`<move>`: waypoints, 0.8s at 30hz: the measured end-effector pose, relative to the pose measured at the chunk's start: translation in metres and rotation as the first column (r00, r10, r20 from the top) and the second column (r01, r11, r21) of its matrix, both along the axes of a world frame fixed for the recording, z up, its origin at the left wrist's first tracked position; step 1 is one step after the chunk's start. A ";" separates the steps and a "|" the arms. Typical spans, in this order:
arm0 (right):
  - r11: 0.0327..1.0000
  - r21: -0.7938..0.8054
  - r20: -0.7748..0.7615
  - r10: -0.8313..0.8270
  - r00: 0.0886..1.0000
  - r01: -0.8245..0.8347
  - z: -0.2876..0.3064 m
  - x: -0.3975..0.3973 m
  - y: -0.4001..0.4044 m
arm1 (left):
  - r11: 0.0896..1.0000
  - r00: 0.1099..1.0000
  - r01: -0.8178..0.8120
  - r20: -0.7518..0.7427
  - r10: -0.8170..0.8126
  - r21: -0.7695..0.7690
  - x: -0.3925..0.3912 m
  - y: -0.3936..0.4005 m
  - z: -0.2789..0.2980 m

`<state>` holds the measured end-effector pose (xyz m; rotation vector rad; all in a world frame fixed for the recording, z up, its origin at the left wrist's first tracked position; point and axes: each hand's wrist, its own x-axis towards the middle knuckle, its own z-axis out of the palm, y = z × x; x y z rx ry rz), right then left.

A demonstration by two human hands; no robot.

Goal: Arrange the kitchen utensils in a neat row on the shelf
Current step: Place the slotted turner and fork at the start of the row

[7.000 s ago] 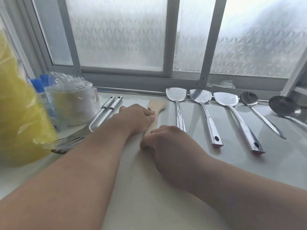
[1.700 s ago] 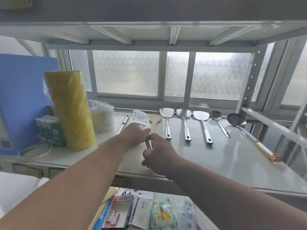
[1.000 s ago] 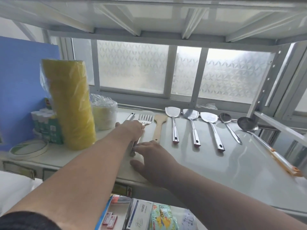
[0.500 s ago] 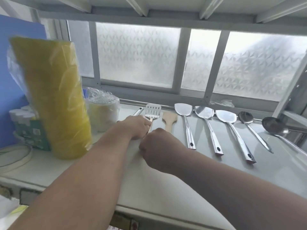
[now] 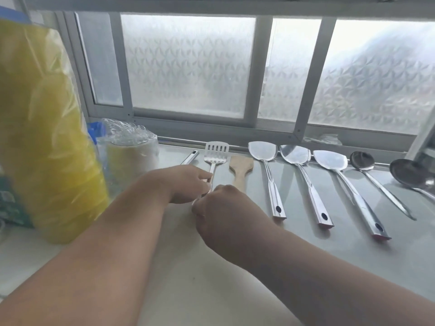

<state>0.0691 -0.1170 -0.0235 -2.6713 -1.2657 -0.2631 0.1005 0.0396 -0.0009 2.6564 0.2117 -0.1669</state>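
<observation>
Frosted window behind, both hands now pinch the slotted spatula: left hand and right hand have laid it down beside the wooden spatula, joining the row.

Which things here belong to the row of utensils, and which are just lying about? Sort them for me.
Part of the job:
slotted turner, held by left hand and right hand
wooden spatula
three steel turners
spoon
ladle
loose steel handle

Just lying about:
yellow roll
wrapped white stack
</observation>
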 end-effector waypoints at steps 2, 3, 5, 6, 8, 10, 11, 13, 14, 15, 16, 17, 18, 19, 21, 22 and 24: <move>0.999 0.015 -0.016 -0.030 0.999 0.030 -0.002 0.006 -0.001 | 1.000 0.999 -0.017 0.040 0.018 -0.024 0.002 0.003 -0.003; 0.999 0.025 -0.024 -0.046 0.999 0.046 -0.003 0.009 -0.001 | 0.999 0.998 -0.026 0.056 0.027 -0.027 0.003 0.004 -0.004; 0.998 0.021 -0.013 -0.066 0.998 0.066 -0.005 0.013 -0.001 | 0.999 0.996 -0.025 0.082 0.027 -0.022 0.005 0.006 -0.007; 0.997 0.026 -0.011 -0.073 0.997 0.074 -0.006 0.014 -0.001 | 1.000 0.995 -0.018 0.095 0.020 -0.023 0.006 0.007 -0.009; 0.994 0.062 -0.022 -0.088 0.996 0.089 -0.008 0.015 -0.001 | 0.999 0.993 -0.005 0.122 0.010 -0.040 0.009 0.010 -0.013; 0.991 0.089 -0.026 -0.093 0.995 0.095 -0.008 0.017 -0.002 | 0.998 0.991 -0.003 0.133 0.011 -0.060 0.011 0.011 -0.015; 0.991 0.091 -0.026 -0.095 0.995 0.097 -0.008 0.018 -0.003 | 0.997 0.991 -0.007 0.136 0.017 -0.071 0.011 0.011 -0.016; 0.991 0.095 -0.026 -0.095 0.995 0.097 -0.008 0.019 -0.003 | 0.997 0.989 -0.017 0.143 0.028 -0.075 0.011 0.011 -0.016; 0.991 0.099 -0.026 -0.091 0.995 0.093 -0.008 0.020 -0.003 | 0.997 0.989 -0.018 0.146 0.028 -0.070 0.012 0.011 -0.016; 0.991 0.103 -0.025 -0.088 0.996 0.090 -0.008 0.021 -0.003 | 0.998 0.989 -0.019 0.147 0.028 -0.067 0.012 0.011 -0.016; 0.991 0.108 -0.026 -0.083 0.996 0.086 -0.008 0.022 -0.003 | 0.998 0.989 -0.020 0.148 0.029 -0.068 0.013 0.011 -0.016; 0.990 0.113 -0.028 -0.079 0.996 0.082 -0.009 0.022 -0.004 | 0.997 0.988 -0.019 0.150 0.030 -0.068 0.013 0.011 -0.017; 0.989 0.123 -0.032 -0.075 0.997 0.079 -0.009 0.022 -0.004 | 0.997 0.988 -0.018 0.153 0.028 -0.068 0.014 0.011 -0.017; 0.988 0.134 -0.039 -0.073 0.997 0.078 -0.009 0.021 -0.004 | 0.998 0.987 -0.017 0.157 0.027 -0.068 0.014 0.011 -0.017; 0.984 0.157 -0.051 -0.073 0.996 0.081 -0.010 0.021 -0.003 | 0.997 0.986 -0.015 0.163 0.027 -0.073 0.015 0.011 -0.018; 0.983 0.164 -0.053 -0.076 0.996 0.083 -0.010 0.021 -0.003 | 0.997 0.986 -0.016 0.165 0.029 -0.077 0.016 0.012 -0.019; 0.982 0.170 -0.055 -0.077 0.996 0.085 -0.010 0.021 -0.003 | 0.996 0.985 -0.021 0.170 0.035 -0.085 0.018 0.012 -0.020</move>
